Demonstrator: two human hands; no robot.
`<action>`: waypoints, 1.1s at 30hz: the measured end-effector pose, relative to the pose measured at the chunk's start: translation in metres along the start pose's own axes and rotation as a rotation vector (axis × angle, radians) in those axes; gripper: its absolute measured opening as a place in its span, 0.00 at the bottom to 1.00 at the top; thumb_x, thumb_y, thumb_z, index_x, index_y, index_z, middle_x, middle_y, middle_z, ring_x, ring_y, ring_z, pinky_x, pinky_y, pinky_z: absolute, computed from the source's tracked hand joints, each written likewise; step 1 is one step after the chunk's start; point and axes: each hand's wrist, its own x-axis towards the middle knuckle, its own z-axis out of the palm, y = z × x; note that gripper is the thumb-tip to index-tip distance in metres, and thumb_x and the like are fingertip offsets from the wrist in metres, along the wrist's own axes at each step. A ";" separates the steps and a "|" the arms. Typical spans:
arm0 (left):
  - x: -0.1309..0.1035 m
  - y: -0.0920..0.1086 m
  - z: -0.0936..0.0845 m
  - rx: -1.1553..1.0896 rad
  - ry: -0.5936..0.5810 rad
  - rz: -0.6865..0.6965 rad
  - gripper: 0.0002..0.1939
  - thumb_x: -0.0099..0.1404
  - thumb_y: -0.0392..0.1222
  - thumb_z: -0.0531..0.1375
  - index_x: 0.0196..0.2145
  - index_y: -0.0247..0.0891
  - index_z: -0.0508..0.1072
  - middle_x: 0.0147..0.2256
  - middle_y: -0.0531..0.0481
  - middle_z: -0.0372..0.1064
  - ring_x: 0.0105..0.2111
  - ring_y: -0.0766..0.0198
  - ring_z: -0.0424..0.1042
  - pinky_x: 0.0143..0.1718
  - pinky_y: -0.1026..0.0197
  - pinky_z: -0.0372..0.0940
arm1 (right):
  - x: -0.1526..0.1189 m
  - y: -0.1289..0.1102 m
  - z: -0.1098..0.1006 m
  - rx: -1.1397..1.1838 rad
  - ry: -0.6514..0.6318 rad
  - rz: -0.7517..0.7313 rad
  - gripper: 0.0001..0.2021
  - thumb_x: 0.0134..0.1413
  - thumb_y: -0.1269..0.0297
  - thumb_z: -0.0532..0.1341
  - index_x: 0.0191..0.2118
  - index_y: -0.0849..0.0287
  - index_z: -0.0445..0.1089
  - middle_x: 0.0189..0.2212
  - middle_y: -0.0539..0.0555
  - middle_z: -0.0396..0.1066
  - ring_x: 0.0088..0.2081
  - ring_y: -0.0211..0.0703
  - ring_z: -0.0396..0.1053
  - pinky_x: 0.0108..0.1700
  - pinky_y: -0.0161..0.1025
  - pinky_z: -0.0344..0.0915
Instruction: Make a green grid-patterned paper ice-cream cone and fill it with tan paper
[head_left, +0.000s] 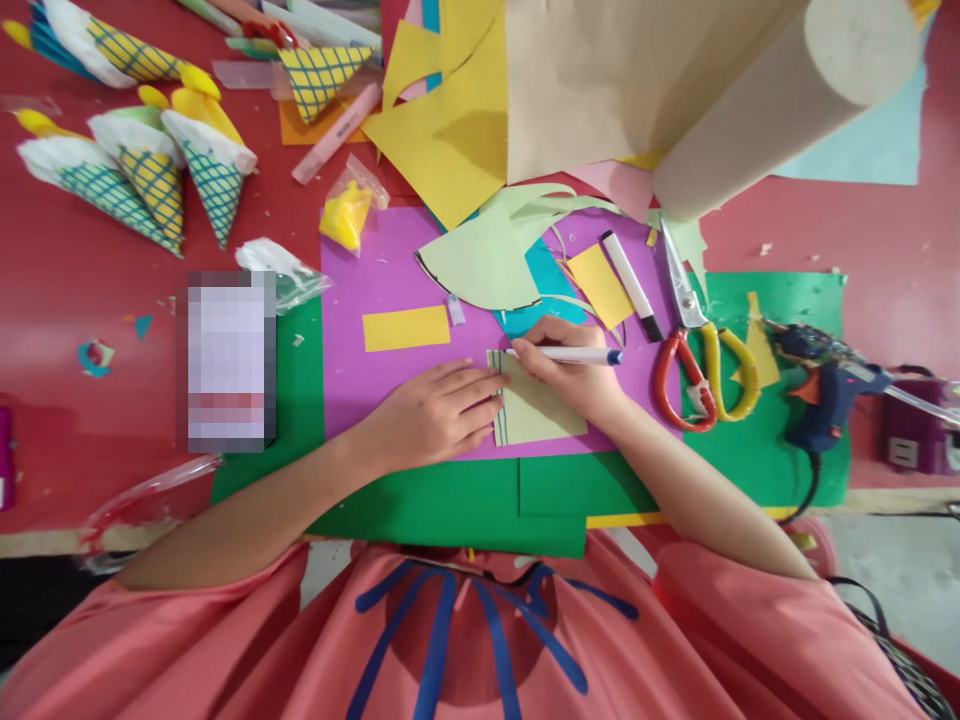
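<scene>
A pale green square of paper lies on the purple sheet, with dark lines running down its left side. My left hand rests flat at that paper's left edge, fingers stretched out over the lines. In my right hand is a white marker pen with a blue end; its tip is near the paper's upper left corner. Above the hands lie a yellow paper strip, a yellow paper piece, a white marker with a black cap and a pale green paper fan shape.
Scissors with red and yellow handles and a blue glue gun lie to the right. A large paper roll stands at the back right. Paper cones lie at the upper left, near a bag of yellow material and a blurred-out box.
</scene>
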 end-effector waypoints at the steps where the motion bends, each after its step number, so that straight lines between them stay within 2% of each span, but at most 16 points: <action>1: 0.000 0.000 0.000 0.001 0.001 0.003 0.12 0.67 0.39 0.57 0.45 0.32 0.74 0.52 0.41 0.72 0.52 0.54 0.71 0.57 0.49 0.65 | 0.000 0.000 0.000 0.000 -0.001 0.002 0.12 0.54 0.64 0.61 0.22 0.61 0.66 0.18 0.48 0.66 0.22 0.32 0.59 0.26 0.33 0.56; 33: -0.001 0.000 0.001 0.032 -0.003 0.008 0.12 0.67 0.37 0.56 0.46 0.34 0.73 0.52 0.41 0.72 0.52 0.55 0.71 0.57 0.50 0.65 | 0.000 -0.002 -0.002 -0.029 -0.022 -0.020 0.14 0.53 0.63 0.60 0.20 0.60 0.63 0.16 0.47 0.62 0.20 0.31 0.56 0.24 0.33 0.54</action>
